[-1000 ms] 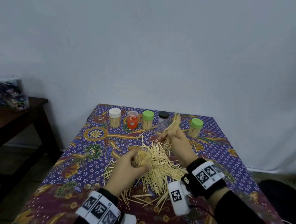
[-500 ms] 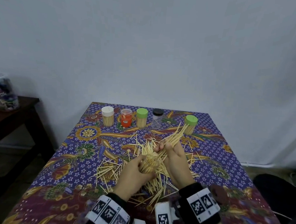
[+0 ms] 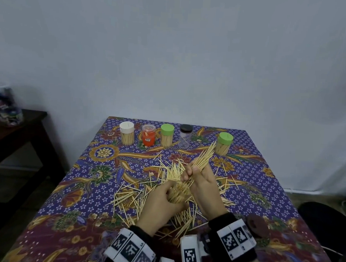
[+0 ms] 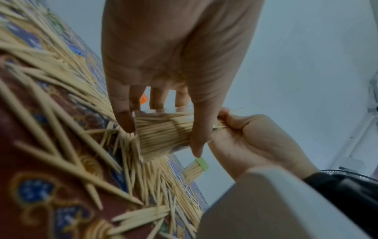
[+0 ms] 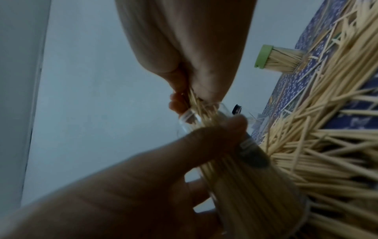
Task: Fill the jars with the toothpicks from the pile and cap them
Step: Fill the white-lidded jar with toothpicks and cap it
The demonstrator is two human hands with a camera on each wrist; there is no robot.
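A clear jar [image 3: 177, 194], packed with toothpicks, lies tilted over the loose toothpick pile [image 3: 136, 197] mid-table. My left hand [image 3: 164, 198] grips its body. My right hand [image 3: 192, 173] pinches a long toothpick bundle [image 3: 203, 157] that slants up to the right, its lower ends at the jar's mouth. In the left wrist view my left hand [image 4: 163, 129] wraps its fingers round the jar [image 4: 161, 134], with the right hand [image 4: 255, 142] at the mouth. The right wrist view has my right hand [image 5: 194, 97] feeding toothpicks into the jar [image 5: 235, 161].
Several jars stand along the far edge: a white-capped jar [image 3: 126, 132], an orange jar [image 3: 148, 135], a green-capped jar [image 3: 167, 134], a black-capped jar [image 3: 185, 135] and another green-capped jar [image 3: 224, 140]. A brown lid [image 3: 257, 227] lies by my right wrist. A dark side table [image 3: 17, 130] stands left.
My right hand has brought the bundle down and nearer, from upright by the far jars to the mouth of the jar held in my left hand.
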